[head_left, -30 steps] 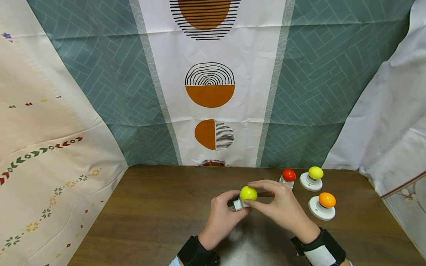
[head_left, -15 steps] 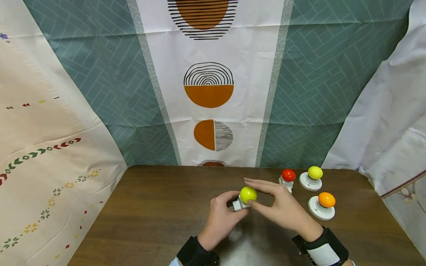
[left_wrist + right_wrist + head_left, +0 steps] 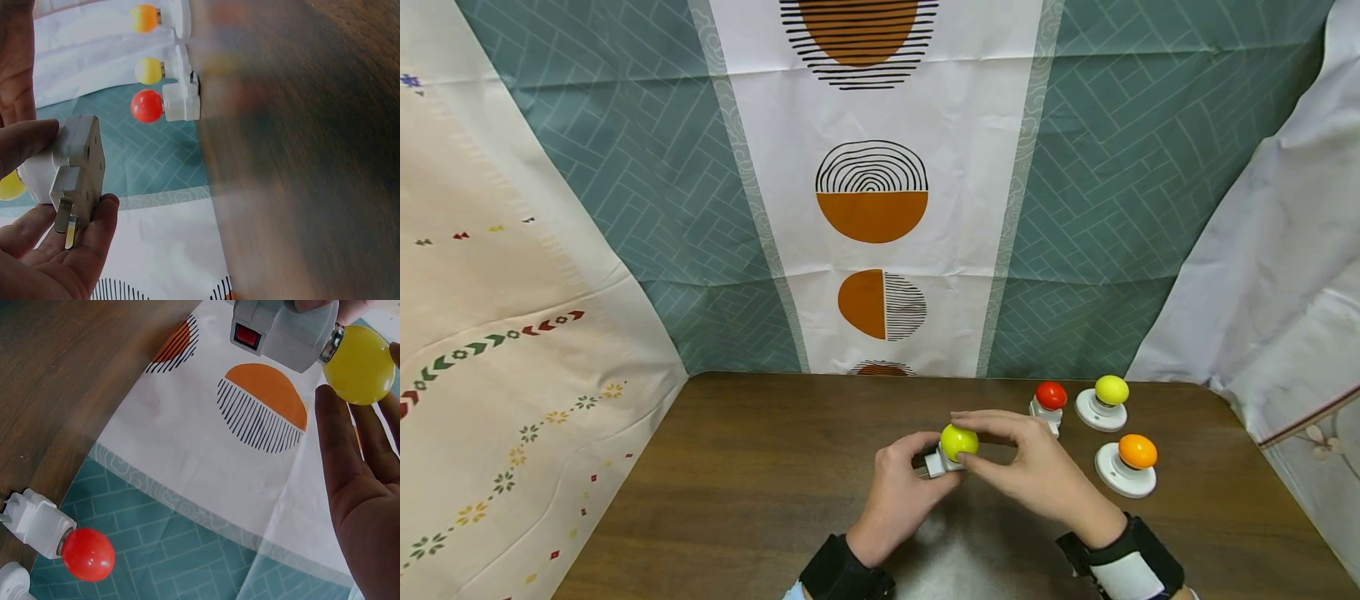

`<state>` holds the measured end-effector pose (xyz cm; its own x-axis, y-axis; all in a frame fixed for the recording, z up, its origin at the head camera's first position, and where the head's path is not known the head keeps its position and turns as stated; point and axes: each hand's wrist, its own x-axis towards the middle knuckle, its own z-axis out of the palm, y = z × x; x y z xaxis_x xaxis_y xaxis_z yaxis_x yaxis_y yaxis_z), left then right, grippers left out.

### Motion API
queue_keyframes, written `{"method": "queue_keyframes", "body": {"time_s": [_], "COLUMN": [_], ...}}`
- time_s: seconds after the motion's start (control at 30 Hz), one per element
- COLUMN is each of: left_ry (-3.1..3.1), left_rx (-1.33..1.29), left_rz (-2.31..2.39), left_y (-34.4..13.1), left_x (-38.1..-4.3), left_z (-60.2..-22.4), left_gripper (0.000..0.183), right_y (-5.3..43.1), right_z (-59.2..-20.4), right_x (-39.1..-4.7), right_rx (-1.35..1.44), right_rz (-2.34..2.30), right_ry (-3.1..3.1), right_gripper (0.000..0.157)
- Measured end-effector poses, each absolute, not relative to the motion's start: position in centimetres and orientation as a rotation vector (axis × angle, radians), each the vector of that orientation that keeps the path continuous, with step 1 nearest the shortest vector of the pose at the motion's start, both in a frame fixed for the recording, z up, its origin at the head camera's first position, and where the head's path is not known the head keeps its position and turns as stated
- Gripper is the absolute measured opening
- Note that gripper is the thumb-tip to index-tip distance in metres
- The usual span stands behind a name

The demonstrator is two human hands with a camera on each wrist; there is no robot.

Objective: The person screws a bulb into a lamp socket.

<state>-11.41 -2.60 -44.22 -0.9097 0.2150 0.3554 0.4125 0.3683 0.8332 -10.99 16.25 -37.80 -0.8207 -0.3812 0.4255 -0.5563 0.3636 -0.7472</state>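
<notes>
My left hand (image 3: 906, 479) grips a white plug-in lamp socket (image 3: 76, 150), thumb on one side and fingers on the other. Two metal prongs stick out of the socket, and a red rocker switch (image 3: 247, 336) shows on its side. A round yellow light bulb (image 3: 959, 442) sits in its mouth, with some metal base visible between bulb and socket (image 3: 300, 331). My right hand (image 3: 1030, 458) holds the bulb between thumb and fingertips. Both hands are above the brown table (image 3: 760, 467).
At the back right, a red bulb (image 3: 1051, 395) stands in another white plug-in socket. Beside it are a yellow bulb (image 3: 1112, 390) and an orange bulb (image 3: 1137, 451), each on a round white base. Patterned cloth (image 3: 880, 108) hangs behind the table.
Half a second ago my right fingers were spread off the top of the bulb; now they have come back down around it. My left hand keeps the socket in place.
</notes>
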Motion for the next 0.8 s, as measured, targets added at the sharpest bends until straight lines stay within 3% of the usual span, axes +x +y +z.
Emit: {"method": "queue_keyframes", "body": {"time_s": [0.47,0.8], "left_ry": [-2.428,-2.406], "left_rx": [-0.584,-0.606], "left_rz": [-1.538,-1.542], "left_y": [-2.6,-2.6], "left_x": [-11.6,-11.5], "left_z": [-44.3,-44.3], "left_gripper": [0.034,0.034], "right_y": [16.1,15.5], "right_z": [-38.8,-36.0], "right_x": [-11.4,-10.1], "right_rx": [0.711,0.78], "right_rz": [1.407,1.432], "right_ry": [-2.391,-2.403], "right_gripper": [0.039,0.043]}}
